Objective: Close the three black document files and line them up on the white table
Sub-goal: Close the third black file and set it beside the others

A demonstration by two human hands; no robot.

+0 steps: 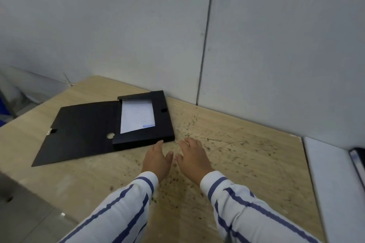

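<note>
Grey wall panels (276,45) rise behind a pale wooden table (246,163), its top scratched and speckled with dark flecks. Near the far edge, close to the wall, lies one black document file (94,130), open: its lid flap is spread flat toward the left edge, and the box half sits on the right with white paper (137,115) inside. Small blue print at the paper's lower corner is too blurred to read. A round finger hole shows at the spine.

Both hands hover above the table just in front of the file's near right corner, empty, fingers loosely spread. The left hand (157,159) has its fingertips almost at the file's edge; whether they touch it cannot be told. The right hand (192,156) is just beside it. Striped sleeves (246,209) cover both arms.

At the right edge, a white surface (327,173) adjoins the table, with a dark object (358,161) on it cut off by the frame.
</note>
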